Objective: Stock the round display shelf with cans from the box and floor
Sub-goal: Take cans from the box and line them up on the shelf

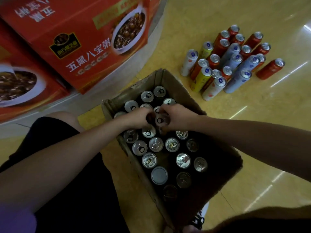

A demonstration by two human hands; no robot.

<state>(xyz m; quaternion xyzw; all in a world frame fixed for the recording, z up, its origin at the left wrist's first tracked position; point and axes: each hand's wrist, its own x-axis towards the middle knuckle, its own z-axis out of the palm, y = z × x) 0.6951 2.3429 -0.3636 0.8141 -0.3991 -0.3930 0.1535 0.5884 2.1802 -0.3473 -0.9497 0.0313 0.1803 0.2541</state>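
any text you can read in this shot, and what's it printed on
"五黑八宝粥": white characters on the front of the big red carton.
Upside-down white characters at that carton's top: too blurred to read.
Dark logo badge and yellow strip on it: unreadable.
Labels on the floor cans and lids in the cardboard box: too small.

Floor (218, 17): glossy yellow-tan tile with visible seams, carrying several bright streaked reflections of overhead light along the right side. A pale curved base (156, 27) sweeps from top centre down to the left edge, and on it stand red cartons (70, 47) printed with white Chinese characters and pictures of bowls of dark porridge. One carton sits at the left edge, a larger one beside it toward the centre; lighting overall is dim.
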